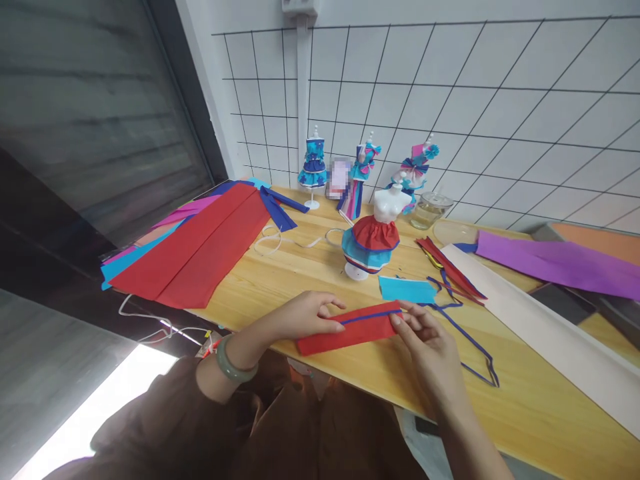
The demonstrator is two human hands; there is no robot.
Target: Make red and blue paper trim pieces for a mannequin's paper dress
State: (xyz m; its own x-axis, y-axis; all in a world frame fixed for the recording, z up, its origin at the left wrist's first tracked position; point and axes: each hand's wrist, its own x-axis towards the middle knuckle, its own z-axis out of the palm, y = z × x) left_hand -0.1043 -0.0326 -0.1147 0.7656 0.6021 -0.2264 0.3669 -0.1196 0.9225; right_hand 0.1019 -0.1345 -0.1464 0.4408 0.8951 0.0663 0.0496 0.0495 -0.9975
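Observation:
A red fabric strip (pixel 360 331) with a narrow blue band along it is stretched between my hands, at the table's front edge. My left hand (pixel 313 315) pinches it near its left part, thumb on top. At the right end, my right hand (pixel 424 333) grips the strip between thumb and fingers. Just beyond stands a small white mannequin (pixel 391 203) wearing a ruffled skirt (pixel 373 243) in red, light blue and dark blue. A light blue fabric piece (pixel 407 290) lies flat behind my right hand, beside a loose dark blue ribbon (pixel 467 339).
Stacked coloured fabric (pixel 200 247), red on top, covers the table's left side. Three dressed mini mannequins stand by the wall, including one in blue (pixel 314 167). A glass cup (pixel 429 210), a pale fabric length (pixel 550 333) and purple fabric (pixel 555 263) lie to the right.

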